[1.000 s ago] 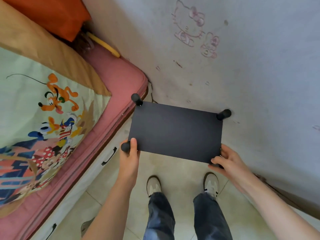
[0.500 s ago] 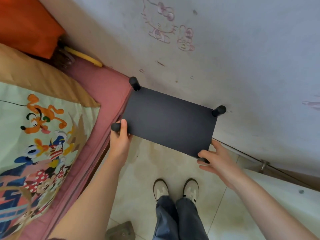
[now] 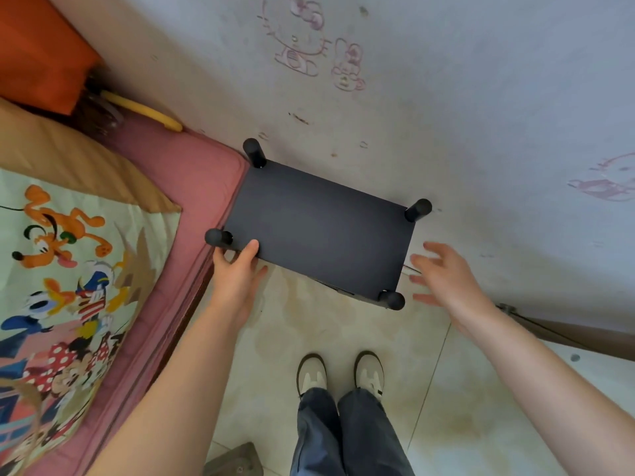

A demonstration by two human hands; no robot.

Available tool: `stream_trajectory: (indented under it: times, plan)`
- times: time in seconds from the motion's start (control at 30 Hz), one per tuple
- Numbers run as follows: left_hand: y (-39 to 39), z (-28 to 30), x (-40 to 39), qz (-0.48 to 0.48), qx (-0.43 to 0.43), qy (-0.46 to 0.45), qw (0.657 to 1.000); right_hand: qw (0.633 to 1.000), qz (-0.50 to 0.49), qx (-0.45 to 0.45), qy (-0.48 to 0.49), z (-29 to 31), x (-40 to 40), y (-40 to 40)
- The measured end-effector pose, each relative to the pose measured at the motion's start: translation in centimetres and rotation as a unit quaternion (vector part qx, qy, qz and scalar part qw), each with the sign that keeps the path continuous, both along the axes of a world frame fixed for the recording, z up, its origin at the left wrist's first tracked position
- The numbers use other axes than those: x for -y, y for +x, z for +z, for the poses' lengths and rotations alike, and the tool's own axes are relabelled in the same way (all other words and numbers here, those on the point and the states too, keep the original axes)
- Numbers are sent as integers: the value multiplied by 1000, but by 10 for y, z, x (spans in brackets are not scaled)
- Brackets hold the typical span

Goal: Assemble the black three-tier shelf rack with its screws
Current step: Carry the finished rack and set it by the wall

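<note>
Black three-tier shelf rack with flat matte top panel (image 3: 319, 228) now stands in corner between pink mattress (image 3: 192, 180) and scribbled wall (image 3: 481, 115). Right hand (image 3: 446, 276) has let go, fingers spread, just beside. Left hand (image 3: 237, 273) still grips near edge, thumb on top. Assembly looks finished; placing nearly done.

Rack (image 3: 319, 228) sits on the floor (image 3: 343, 338) in the corner, bed (image 3: 192, 187) right up against its left side, wall (image 3: 446, 115) behind it. Left hand (image 3: 237, 273) on the near-left edge w/ thumb on top, right hand (image 3: 446, 276) just off the right end, not touching. Shoes (image 3: 340, 372) on the floor in front of the rack.
</note>
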State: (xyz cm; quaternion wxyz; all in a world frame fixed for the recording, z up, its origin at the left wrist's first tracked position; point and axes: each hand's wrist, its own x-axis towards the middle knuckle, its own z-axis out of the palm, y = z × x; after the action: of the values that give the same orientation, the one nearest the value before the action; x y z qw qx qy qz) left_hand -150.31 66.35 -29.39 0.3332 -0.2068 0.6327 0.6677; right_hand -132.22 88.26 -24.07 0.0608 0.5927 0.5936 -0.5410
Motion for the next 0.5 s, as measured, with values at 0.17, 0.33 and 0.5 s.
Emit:
stream_trajectory:
  times: [0.17, 0.33, 0.5]
  plan:
    - [36, 10, -28, 54, 49, 54, 996, 987, 98, -26, 125, 8, -32, -21]
    - [87, 7, -51, 69, 64, 53, 994, 968, 180, -47, 166, -2, -44, -27]
    - [114, 2, -67, 88, 35, 37, 995, 924, 298, -57, 233, -7, -59, -18]
